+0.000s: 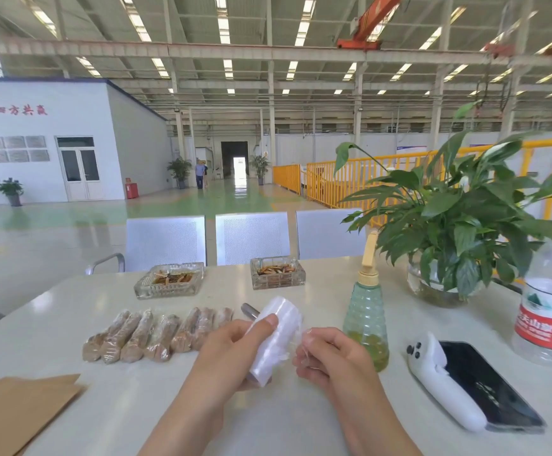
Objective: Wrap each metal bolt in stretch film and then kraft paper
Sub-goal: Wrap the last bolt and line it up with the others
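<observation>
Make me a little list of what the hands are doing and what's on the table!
left hand: grips the stretch film roll
right hand: pinches the loose film end
wrapped bolts: in a row on the table
bare bolt: behind the roll
kraft paper: near left corner
also there: spray bottle, phone, water bottle, two ashtrays

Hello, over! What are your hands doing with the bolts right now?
Left hand grips film roll. Right hand pinches loose film end. Wrapped bolts lined up behind, bare bolt waiting. Nothing in the way.
</observation>
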